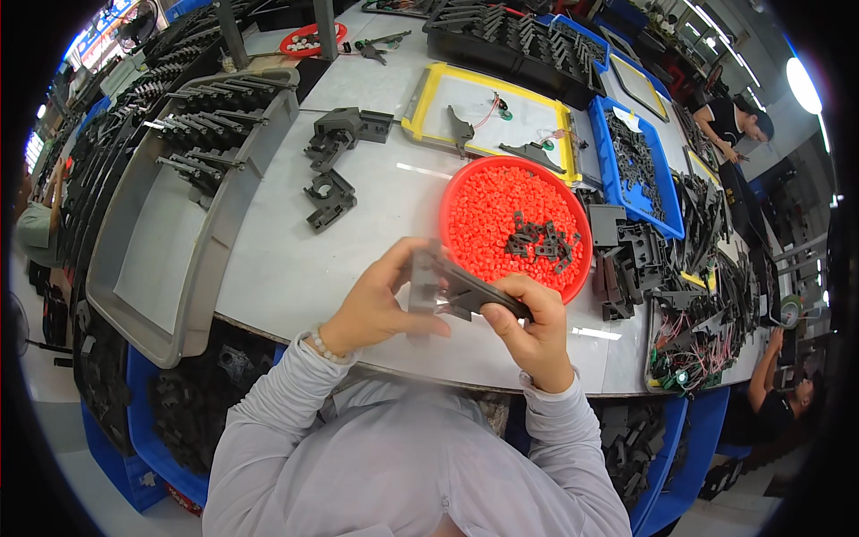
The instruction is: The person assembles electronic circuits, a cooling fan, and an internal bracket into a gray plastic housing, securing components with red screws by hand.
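My right hand (539,333) grips the black, long end of a dark grey plastic part (483,291), thumb on its near side. My left hand (386,300) is closed around the other end, a squarish section smeared by motion. Whether this is one piece or two fitted together, I cannot tell. Just beyond my hands stands a round red tray (445,219) filled with small red pieces (488,210). Several small black clips (541,242) lie on top of them. Dark grey brackets (331,199) rest on the white table, left of the tray.
A grey bin (201,268) with rows of dark parts is at the left. Farther back lies a yellow-taped panel (429,89). A blue tray (667,192), stacked black parts (617,277) and wired parts (693,336) crowd the right. Two co-workers (738,121) (787,403) are at the right.
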{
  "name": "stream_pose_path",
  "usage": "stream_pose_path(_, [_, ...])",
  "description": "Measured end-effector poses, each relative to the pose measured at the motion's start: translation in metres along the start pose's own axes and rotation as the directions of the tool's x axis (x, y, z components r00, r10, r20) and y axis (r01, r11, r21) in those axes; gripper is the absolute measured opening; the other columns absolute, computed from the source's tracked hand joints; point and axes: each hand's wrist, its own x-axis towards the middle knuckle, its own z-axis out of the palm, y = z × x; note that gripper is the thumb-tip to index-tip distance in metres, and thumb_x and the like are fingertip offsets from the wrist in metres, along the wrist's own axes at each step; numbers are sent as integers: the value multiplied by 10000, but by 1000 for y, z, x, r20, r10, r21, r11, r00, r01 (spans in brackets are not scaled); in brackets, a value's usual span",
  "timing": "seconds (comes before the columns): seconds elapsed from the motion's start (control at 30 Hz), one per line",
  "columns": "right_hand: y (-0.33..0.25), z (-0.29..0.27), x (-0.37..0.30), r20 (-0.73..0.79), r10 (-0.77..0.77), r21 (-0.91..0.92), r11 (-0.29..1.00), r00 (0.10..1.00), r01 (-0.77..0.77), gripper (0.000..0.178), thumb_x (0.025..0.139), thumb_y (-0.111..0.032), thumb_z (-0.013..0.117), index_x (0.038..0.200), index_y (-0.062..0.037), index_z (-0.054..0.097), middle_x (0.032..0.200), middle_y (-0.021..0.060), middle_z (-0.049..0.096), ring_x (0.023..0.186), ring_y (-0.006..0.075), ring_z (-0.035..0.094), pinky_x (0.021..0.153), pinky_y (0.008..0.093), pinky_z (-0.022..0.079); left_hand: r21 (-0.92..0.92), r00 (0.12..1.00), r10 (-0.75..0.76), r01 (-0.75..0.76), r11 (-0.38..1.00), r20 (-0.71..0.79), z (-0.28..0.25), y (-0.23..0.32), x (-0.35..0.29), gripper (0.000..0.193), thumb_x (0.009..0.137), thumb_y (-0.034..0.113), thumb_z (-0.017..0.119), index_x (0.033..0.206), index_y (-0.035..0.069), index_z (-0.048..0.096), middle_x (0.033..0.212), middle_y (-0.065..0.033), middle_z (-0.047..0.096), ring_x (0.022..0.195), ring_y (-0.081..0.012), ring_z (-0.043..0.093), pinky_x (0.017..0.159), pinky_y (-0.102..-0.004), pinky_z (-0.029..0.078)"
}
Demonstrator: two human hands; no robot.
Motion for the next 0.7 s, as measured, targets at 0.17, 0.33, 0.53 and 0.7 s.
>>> stream_pose_path(0.17, [-8, 0, 4, 9, -79, -111, 991, 997, 80, 184, 653, -57, 710, 820, -38, 634, 697, 100, 590, 624, 246, 576, 566, 335, 454, 229, 993, -19, -9, 973, 118, 0, -7, -3, 839, 578, 116, 853, 1280, 68, 397, 1031, -27, 507, 974, -128, 509, 849, -274, 426])
stream_pose_path(0.33, [-12, -6, 2, 71, -63, -208, 975, 996, 76, 184, 639, -80, 720, 805, -48, 646, 685, 98, 594, 631, 256, 579, 570, 348, 452, 258, 957, -205, 150, 954, 205, 9, 13, 0, 792, 654, 168, 813, 1289, 34, 359, 1125, -66, 533, 956, -133, 519, 840, -284, 426])
stream_pose_path(0.53, [-18, -14, 5, 183, -82, -285, 949, 980, 133, 185, 642, -114, 721, 805, -58, 651, 650, 99, 580, 604, 271, 566, 550, 355, 439, 598, 959, -148, -26, 801, 240, 16, 12, -2, 719, 705, 284, 769, 1240, 10, 376, 1083, -132, 505, 869, -232, 574, 759, -333, 464])
stream_pose_path(0.7, [-12, -10, 0, 181, -93, -289, 947, 979, 144, 182, 654, -109, 717, 814, -57, 647, 636, 100, 573, 574, 273, 560, 534, 352, 432, 698, 931, -195, -84, 711, 310, 14, 11, 2, 681, 730, 376, 725, 1188, -7, 397, 1044, -184, 463, 847, -363, 569, 738, -405, 469])
